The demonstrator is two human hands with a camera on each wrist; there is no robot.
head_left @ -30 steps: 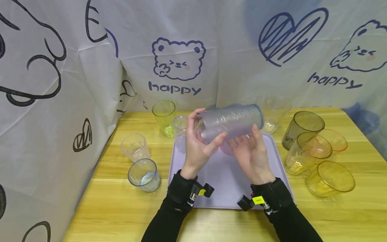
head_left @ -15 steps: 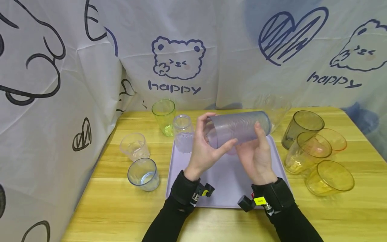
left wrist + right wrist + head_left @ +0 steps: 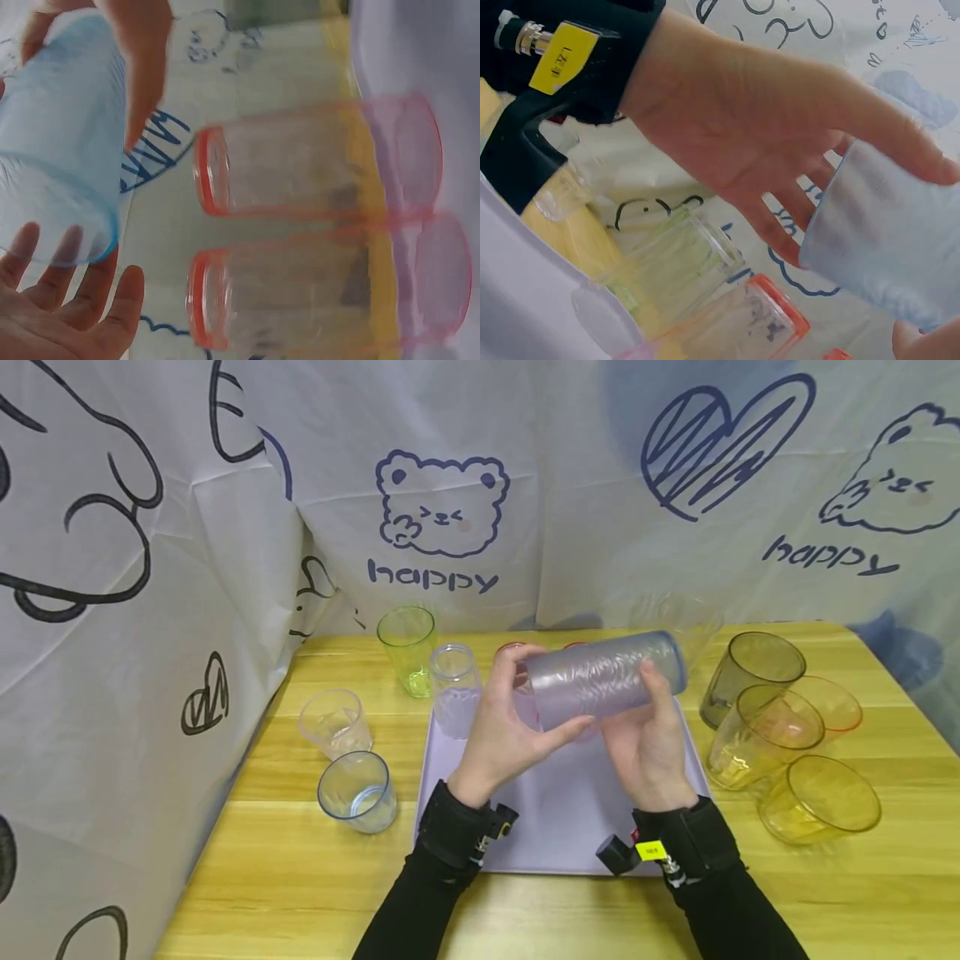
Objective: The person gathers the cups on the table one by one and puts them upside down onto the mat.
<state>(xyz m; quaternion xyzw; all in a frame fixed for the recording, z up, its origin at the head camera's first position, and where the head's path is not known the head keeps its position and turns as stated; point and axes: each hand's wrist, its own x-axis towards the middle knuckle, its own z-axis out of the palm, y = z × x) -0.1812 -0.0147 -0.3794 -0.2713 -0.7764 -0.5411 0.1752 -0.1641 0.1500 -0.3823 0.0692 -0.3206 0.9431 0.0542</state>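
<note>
A tall bluish translucent drinking glass (image 3: 600,685) lies almost level in the air over the lilac tray (image 3: 570,827). My left hand (image 3: 495,739) grips its left end, thumb along the near side and fingers on the far side. At the right end, my right hand (image 3: 648,752) holds it with the thumb in front and fingers behind. Two red-ringed clear glasses (image 3: 315,172) stand upside down at the tray's back, mostly hidden behind my hands in the head view. A clear glass (image 3: 456,702) stands beside my left hand on the tray.
Left of the tray are a green glass (image 3: 407,647), a clear glass (image 3: 335,724) and a blue-rimmed glass (image 3: 357,793). On the right stand a grey glass (image 3: 753,677), amber glass (image 3: 768,735), red-rimmed glass (image 3: 840,718) and yellow glass (image 3: 819,802). A printed cloth (image 3: 600,527) hangs behind.
Both hands have shifted right with the bluish glass, staying in contact with it. Red rings of the glasses behind now show beside it. The other glasses have not moved.
</note>
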